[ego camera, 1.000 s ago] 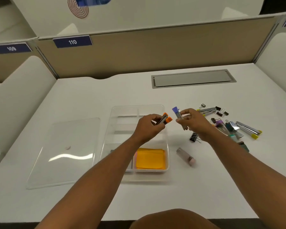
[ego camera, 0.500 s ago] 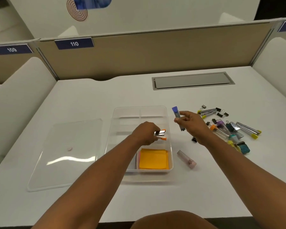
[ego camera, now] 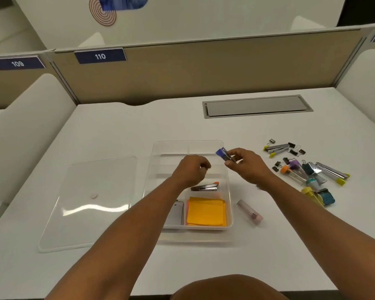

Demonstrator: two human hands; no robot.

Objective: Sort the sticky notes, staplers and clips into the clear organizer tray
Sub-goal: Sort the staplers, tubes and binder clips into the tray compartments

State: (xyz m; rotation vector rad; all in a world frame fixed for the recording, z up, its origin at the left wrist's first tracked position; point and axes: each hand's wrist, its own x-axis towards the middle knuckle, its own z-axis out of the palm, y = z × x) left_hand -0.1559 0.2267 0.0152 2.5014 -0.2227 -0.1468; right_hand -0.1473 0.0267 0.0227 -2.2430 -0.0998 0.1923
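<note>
Frame centre: right hand (ego camera: pixel 248 167) pinches slim metal blue-capped stapler (ego camera: pixel 224 154) above clear plastic tray (ego camera: pixel 229 204). Left hand (ego camera: pixel 192 171) loosely curled, empty. Orange-tipped chrome stapler (ego camera: pixel 205 187) lies inside beside flat orange sticky notes (ego camera: pixel 206 212).

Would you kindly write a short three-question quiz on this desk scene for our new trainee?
1. True or false: the orange-tipped stapler lies inside the clear organizer tray.
2. Which hand holds the blue-tipped stapler? A) left hand B) right hand C) neither
3. Fill in: the orange sticky notes sit in the tray's near ____ compartment.

Key: 1. True. 2. B. 3. right.
</note>
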